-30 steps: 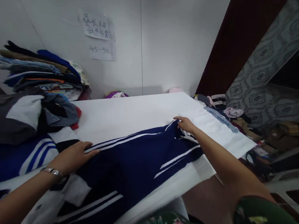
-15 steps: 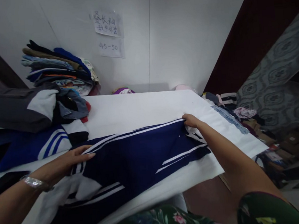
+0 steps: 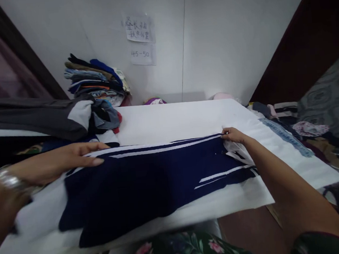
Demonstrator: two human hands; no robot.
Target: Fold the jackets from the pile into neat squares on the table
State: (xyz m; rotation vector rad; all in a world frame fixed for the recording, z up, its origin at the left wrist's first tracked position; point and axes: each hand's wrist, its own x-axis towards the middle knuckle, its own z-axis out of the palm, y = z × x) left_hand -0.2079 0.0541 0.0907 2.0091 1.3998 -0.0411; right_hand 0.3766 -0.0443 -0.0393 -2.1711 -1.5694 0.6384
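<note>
Between the two hands, one navy garment [image 3: 150, 176], white stripes along the far edge, lying lengthwise on the white tabletop [image 3: 175, 120]. Left hand [image 3: 62, 162] has that striped edge between thumb and fingers, thumb on the near face, fingers along the far side; can't tell from here how tight the grip is. Right hand [image 3: 234, 134] is pinched on the far corner at the other end, thumb and fingertips closed on cloth. Far edge runs nearly straight from one hand to the other; body of the garment spreads toward the wearer, with a second pair of white stripes below the right hand. Something white and loose sits just under the right hand, can't make out what. Near-left corner, below the left hand, is blurred. Silver band [image 3: 10, 180] on the left wrist. Just beyond the left hand: a dark gray garment [image 3: 34, 115] with a white patch. Farther past it, a stack of folded clothes [image 3: 94, 82] by the wall. Two paper notes [image 3: 139, 30] on the wall, beyond and between the hands, lower one reads 45-50. Right of the right hand, a light blue strip of cloth [image 3: 287, 136] on the table, mixed clothes [image 3: 286, 109] beyond it.
</note>
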